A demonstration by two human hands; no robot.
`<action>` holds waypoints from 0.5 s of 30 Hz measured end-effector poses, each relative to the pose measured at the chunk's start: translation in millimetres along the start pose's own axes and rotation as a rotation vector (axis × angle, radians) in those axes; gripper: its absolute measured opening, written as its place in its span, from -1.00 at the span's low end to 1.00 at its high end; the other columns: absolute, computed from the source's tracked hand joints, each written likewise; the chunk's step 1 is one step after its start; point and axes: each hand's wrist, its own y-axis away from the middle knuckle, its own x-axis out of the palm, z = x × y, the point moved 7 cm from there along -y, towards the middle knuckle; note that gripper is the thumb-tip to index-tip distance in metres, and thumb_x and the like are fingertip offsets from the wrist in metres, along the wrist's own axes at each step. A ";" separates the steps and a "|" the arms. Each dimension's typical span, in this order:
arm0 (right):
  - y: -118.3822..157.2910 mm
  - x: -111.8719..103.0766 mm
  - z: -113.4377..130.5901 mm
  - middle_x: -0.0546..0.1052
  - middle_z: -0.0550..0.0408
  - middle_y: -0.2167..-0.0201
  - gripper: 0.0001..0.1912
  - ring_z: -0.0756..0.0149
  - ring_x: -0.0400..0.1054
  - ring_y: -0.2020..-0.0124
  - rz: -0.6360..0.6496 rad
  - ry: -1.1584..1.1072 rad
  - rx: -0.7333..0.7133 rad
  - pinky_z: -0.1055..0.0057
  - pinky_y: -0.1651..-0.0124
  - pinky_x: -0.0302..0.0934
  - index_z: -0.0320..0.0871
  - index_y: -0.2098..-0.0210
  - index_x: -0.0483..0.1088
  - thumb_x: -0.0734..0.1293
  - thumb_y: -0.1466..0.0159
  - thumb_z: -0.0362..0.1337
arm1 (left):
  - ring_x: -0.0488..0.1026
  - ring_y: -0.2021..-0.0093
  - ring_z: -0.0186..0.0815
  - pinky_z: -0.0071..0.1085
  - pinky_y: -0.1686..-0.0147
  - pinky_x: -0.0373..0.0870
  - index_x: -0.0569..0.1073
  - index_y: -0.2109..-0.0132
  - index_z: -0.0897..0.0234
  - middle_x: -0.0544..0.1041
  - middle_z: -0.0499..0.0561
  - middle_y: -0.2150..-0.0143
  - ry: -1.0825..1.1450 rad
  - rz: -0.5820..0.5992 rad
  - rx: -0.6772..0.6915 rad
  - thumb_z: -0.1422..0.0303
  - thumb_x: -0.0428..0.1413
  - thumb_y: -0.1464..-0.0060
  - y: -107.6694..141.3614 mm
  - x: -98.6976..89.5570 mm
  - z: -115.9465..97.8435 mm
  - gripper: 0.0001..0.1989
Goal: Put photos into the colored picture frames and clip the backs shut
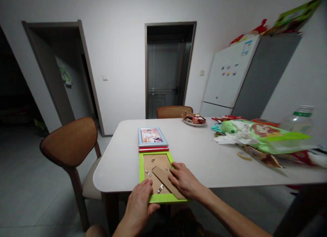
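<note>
A lime-green picture frame (142, 169) lies face down at the table's near edge, its bottom side overhanging. Its brown backing board (150, 162) shows, with several small metal clips and a slanted stand leg (167, 182). At the lower left corner my left hand (140, 199) grips the frame, fingers on top and thumb by the bottom edge. My right hand (185, 179) holds the right side, its fingers curled over the edge beside the stand leg. Just beyond lie a light-blue picture frame (152, 137) with a picture facing up and a red frame (153, 149) under it.
On the table's right side are a green plastic bag (276, 136), crumpled tissues (235, 138), a tape roll (244, 156) and a clear bottle (297, 119). A plate of wrapped snacks (194, 119) stands at the back. Chairs (71, 141) and a fridge (230, 73) surround the white table (196, 155).
</note>
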 end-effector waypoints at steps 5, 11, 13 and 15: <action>5.8 -1.2 3.1 0.29 -0.08 0.11 -0.66 0.18 0.11 0.09 0.032 0.011 0.064 0.25 0.07 -0.01 -0.18 0.20 0.32 0.10 -0.18 -0.12 | 0.23 -0.06 -0.15 -0.18 -0.02 0.19 0.34 0.09 0.26 0.33 0.11 -0.04 0.039 0.001 -0.015 0.43 0.20 0.24 1.2 0.8 1.4 -0.53; 21.8 -7.9 58.2 0.31 0.08 0.17 -0.81 0.26 0.10 0.09 0.027 -0.144 -0.225 0.26 0.00 -0.05 -0.05 0.30 0.34 0.14 -0.16 -0.23 | 0.22 -0.07 -0.16 -0.17 -0.03 0.18 0.30 0.03 0.29 0.32 0.14 -0.05 0.055 -0.002 -0.008 0.43 0.16 0.21 0.8 1.5 1.3 -0.51; 25.1 -8.9 68.3 0.32 0.10 0.23 -0.84 0.29 0.11 0.13 0.038 -0.173 -0.274 0.27 0.00 -0.05 -0.06 0.34 0.34 0.15 -0.15 -0.24 | 0.22 -0.07 -0.17 -0.18 -0.02 0.18 0.30 0.04 0.29 0.32 0.14 -0.05 0.055 -0.004 -0.003 0.42 0.15 0.20 1.0 1.3 1.0 -0.52; 26.4 -10.0 71.0 0.33 0.10 0.25 -0.85 0.29 0.10 0.14 0.039 -0.183 -0.289 0.27 0.00 -0.05 -0.07 0.35 0.35 0.16 -0.15 -0.25 | 0.22 -0.07 -0.17 -0.19 -0.02 0.19 0.30 0.03 0.29 0.32 0.14 -0.05 0.053 -0.006 -0.005 0.42 0.16 0.20 1.3 1.4 1.6 -0.50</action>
